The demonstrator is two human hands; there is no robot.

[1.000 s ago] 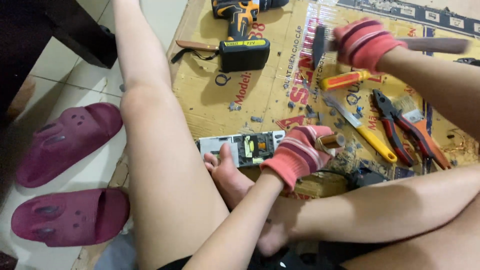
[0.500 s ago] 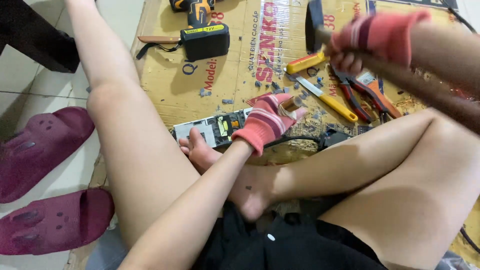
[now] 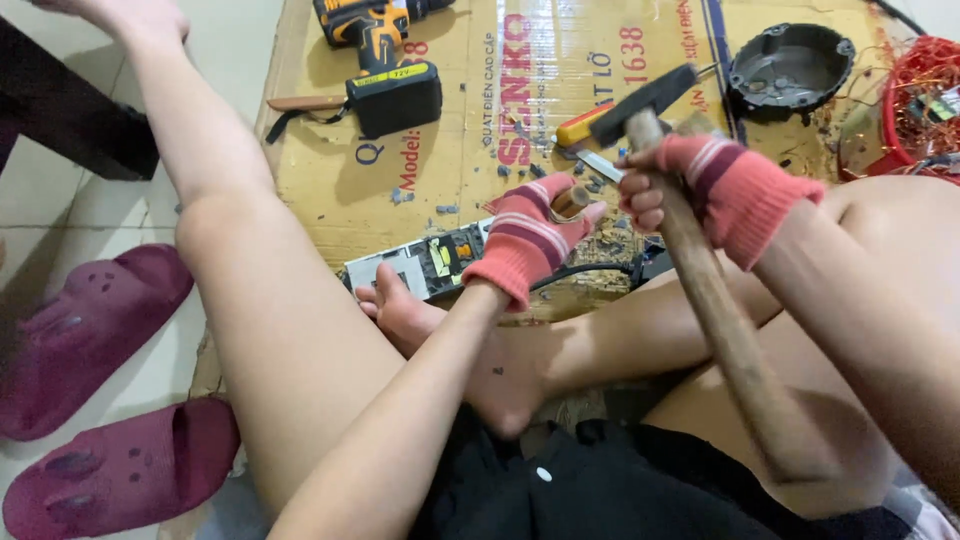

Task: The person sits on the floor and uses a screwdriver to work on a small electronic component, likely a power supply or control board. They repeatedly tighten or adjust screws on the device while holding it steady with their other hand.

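— What is the work lying on?

— A flattened sheet of brown cardboard with red and blue print, spread on a floor of pale tiles. The person sits on it with bare legs, one foot tucked in the middle. Small grey chips and crumbs are scattered over the cardboard near the hands.

— And the hands?

— Both wear red knit gloves with pale stripes. The right hand has its grip closed tight around the wooden handle of a hammer; the dark head is up above the cardboard, tilted toward the left. The left hand has its grip closed on a short wooden-handled tool, only the butt showing past the fingers, so I cannot tell what kind.

— What sits under that hand?

— A long circuit board with white and dark parts, lying flat on the cardboard just beside the foot, the left hand right over its far end.

— Anything else around?

— A yellow and black cordless drill at the top, a round dark plastic housing to the upper right, a red basket of tangled copper wire at the right edge, and two maroon slippers on the tiles to the left, beside a dark piece of furniture.
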